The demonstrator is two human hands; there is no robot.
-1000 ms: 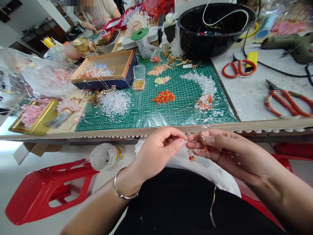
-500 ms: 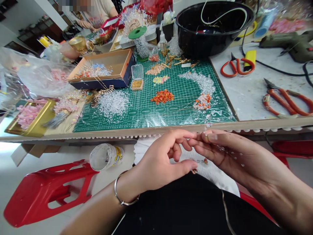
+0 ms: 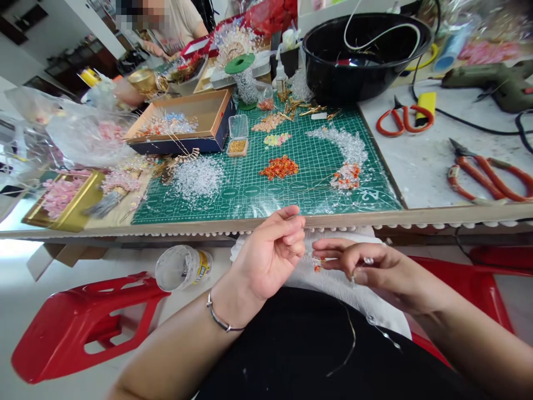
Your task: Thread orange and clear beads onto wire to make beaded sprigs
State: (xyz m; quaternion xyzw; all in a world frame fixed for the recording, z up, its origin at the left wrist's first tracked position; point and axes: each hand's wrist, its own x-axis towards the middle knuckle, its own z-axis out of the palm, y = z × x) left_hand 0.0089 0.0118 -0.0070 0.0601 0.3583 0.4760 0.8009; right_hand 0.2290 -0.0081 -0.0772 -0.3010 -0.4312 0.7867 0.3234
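Right hand [image 3: 368,268] pinching beaded wire [image 3: 318,264], orange beads on it; left hand [image 3: 270,250] open, just beside. Ahead: clear box [image 3: 237,139] of gold beads on green cutting mat [image 3: 250,208]; cardboard tray [image 3: 179,145] of beaded sprigs.

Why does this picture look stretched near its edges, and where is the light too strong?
In the head view, the wide lens stretches the red stool at lower left. Glare streaks the plastic sheet over the green cutting mat, and the floor at far left is washed out.
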